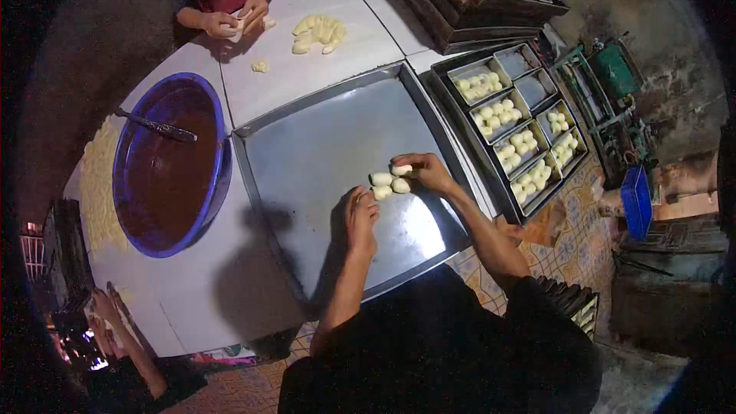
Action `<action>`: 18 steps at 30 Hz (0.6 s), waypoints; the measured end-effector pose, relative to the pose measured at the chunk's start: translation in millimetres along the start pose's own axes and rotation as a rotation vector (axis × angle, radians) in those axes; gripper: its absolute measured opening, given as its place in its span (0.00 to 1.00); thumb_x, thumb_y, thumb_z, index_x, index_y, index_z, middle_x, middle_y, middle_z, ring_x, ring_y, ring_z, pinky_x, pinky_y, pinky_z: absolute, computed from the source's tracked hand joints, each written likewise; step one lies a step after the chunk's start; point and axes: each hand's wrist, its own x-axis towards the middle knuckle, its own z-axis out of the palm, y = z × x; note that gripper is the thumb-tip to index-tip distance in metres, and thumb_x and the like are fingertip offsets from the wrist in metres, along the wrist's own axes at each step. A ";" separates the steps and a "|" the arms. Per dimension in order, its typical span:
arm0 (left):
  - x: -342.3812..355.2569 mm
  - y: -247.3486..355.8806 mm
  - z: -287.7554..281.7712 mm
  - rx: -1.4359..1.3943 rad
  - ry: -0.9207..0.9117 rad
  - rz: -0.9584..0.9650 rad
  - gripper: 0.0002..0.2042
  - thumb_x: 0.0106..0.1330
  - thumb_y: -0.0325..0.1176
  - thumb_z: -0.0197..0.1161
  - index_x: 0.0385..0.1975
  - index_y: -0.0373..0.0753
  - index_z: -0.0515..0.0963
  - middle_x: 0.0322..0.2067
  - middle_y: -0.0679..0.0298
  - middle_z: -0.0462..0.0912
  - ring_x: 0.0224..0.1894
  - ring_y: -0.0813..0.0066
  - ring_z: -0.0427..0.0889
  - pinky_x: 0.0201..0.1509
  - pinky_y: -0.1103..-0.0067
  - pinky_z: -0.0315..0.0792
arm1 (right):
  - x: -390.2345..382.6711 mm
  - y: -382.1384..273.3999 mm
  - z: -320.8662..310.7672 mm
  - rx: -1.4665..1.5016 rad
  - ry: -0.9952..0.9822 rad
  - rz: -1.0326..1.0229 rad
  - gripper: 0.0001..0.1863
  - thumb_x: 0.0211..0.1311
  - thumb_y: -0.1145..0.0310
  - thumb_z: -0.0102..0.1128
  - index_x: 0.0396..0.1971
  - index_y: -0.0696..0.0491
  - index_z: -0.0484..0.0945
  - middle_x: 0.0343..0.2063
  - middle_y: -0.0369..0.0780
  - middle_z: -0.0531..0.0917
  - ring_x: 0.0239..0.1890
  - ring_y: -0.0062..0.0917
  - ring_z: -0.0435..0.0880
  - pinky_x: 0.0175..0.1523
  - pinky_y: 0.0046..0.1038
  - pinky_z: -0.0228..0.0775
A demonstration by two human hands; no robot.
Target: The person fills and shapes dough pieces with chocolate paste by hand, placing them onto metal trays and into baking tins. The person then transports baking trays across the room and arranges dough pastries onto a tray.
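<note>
Several small, pale dough balls [381,179] lie clustered in a wide, shallow metal tray [330,126] before me. My right hand [431,172] pinches the top right piece of dough [401,170] from its right side, fingers and thumb closed on it. Just left of the cluster is my left hand [361,221], loosely curved with its fingers apart. Its fingertips are beside the lower left dough ball [382,192]; whether they touch it I cannot tell.
Right of the tray, a dark rack of baking tins [502,138] holds dough balls. Stacked tins [475,0] stand behind. At left is a blue basin [126,184] of brown contents with a utensil. Across the table, another person's hands [238,21] work near dough pieces [318,32]; another person's hands [107,322] show lower left.
</note>
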 end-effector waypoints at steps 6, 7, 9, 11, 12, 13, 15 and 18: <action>22.0 -12.3 3.7 -0.179 0.028 -0.014 0.23 0.68 0.44 0.53 0.58 0.38 0.65 0.46 0.52 0.73 0.45 0.66 0.74 0.54 0.72 0.68 | -4.5 -3.4 10.2 -0.315 -0.120 -0.003 0.28 0.39 0.88 0.36 0.45 0.66 0.75 0.42 0.49 0.81 0.48 0.31 0.79 0.59 0.28 0.67; 22.1 -16.5 1.4 -0.231 0.050 0.012 0.23 0.68 0.44 0.52 0.58 0.38 0.65 0.46 0.51 0.73 0.45 0.65 0.74 0.55 0.72 0.68 | -7.9 -7.6 13.7 -0.528 -0.141 -0.081 0.30 0.38 0.87 0.37 0.47 0.66 0.74 0.43 0.51 0.80 0.50 0.32 0.78 0.60 0.29 0.66; 22.9 -15.4 -3.2 -0.207 0.017 0.005 0.23 0.68 0.44 0.52 0.58 0.38 0.64 0.46 0.51 0.72 0.45 0.64 0.74 0.56 0.71 0.67 | -9.4 -10.6 14.0 -0.456 -0.170 -0.109 0.31 0.38 0.86 0.35 0.49 0.66 0.73 0.44 0.52 0.80 0.50 0.35 0.78 0.60 0.31 0.67; 28.9 -19.8 -6.3 -0.275 0.017 -0.016 0.22 0.69 0.43 0.52 0.58 0.38 0.64 0.46 0.52 0.72 0.44 0.65 0.74 0.54 0.71 0.69 | -15.4 -28.9 15.5 -0.552 -0.248 -0.137 0.29 0.47 0.80 0.44 0.55 0.62 0.69 0.49 0.55 0.76 0.54 0.43 0.75 0.61 0.37 0.65; 26.7 -20.9 -3.5 -0.253 0.036 0.012 0.22 0.69 0.43 0.51 0.58 0.37 0.63 0.44 0.51 0.75 0.43 0.65 0.75 0.53 0.72 0.69 | -23.4 -39.8 26.3 -0.836 -0.183 -0.253 0.29 0.51 0.72 0.50 0.58 0.59 0.66 0.51 0.55 0.73 0.54 0.46 0.73 0.61 0.41 0.63; 25.5 -20.6 -2.4 -0.246 0.026 0.014 0.22 0.69 0.43 0.51 0.58 0.37 0.63 0.44 0.51 0.75 0.43 0.65 0.75 0.53 0.72 0.69 | -30.1 -43.6 36.1 -1.119 -0.108 -0.367 0.31 0.55 0.64 0.55 0.61 0.56 0.64 0.54 0.55 0.70 0.55 0.49 0.70 0.60 0.44 0.61; 27.0 -18.1 0.0 -0.238 -0.046 0.003 0.23 0.69 0.44 0.50 0.58 0.36 0.63 0.43 0.48 0.77 0.43 0.66 0.76 0.52 0.72 0.69 | -34.7 -34.2 50.1 -1.255 -0.082 -0.530 0.34 0.54 0.47 0.58 0.61 0.44 0.65 0.54 0.50 0.69 0.54 0.48 0.68 0.58 0.46 0.61; 29.5 -20.9 0.1 -0.319 -0.100 0.059 0.24 0.67 0.46 0.51 0.57 0.39 0.61 0.52 0.48 0.73 0.55 0.61 0.70 0.64 0.64 0.52 | -14.8 0.0 49.4 -1.032 -0.006 -0.614 0.18 0.59 0.56 0.58 0.46 0.49 0.75 0.39 0.42 0.76 0.44 0.40 0.75 0.44 0.35 0.70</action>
